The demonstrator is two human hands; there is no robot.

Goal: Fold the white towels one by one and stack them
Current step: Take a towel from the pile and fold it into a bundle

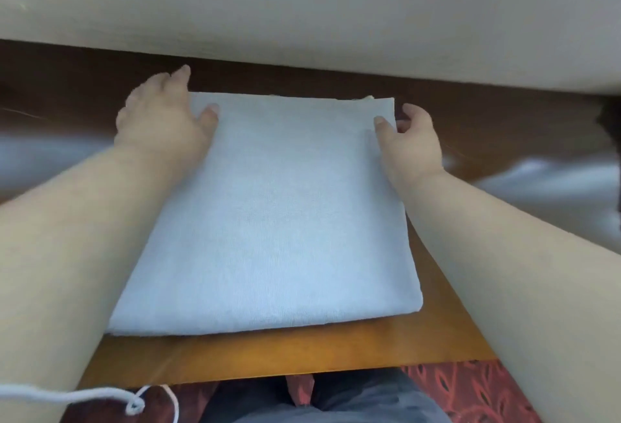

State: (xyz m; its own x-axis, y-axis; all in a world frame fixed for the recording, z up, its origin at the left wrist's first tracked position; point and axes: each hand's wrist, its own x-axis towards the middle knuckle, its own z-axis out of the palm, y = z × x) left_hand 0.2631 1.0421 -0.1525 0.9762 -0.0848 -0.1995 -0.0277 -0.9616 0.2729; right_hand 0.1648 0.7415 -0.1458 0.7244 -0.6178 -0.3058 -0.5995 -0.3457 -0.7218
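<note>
Head view: left hand (164,116) spread flat, palm down on far left corner of folded white cloth towel (268,221), gripping nothing, likely pinning and squaring edge. Right hand (411,140) half-curled at far right corner, thumb on top, fingers round edge; pinch likely, underside hidden. Towel flat on glossy brown wooden table (285,352), near edge parallel to table front, probably aligned for next fold or stacking. Hard to make out: pale blurred shapes at both table sides, possibly more towels; small tag at far edge; stack itself not visible; white cord (100,397) at bottom left, ends cut off

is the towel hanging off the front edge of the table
No, the towel lies wholly on the table, with bare wood showing in front of it.
</note>
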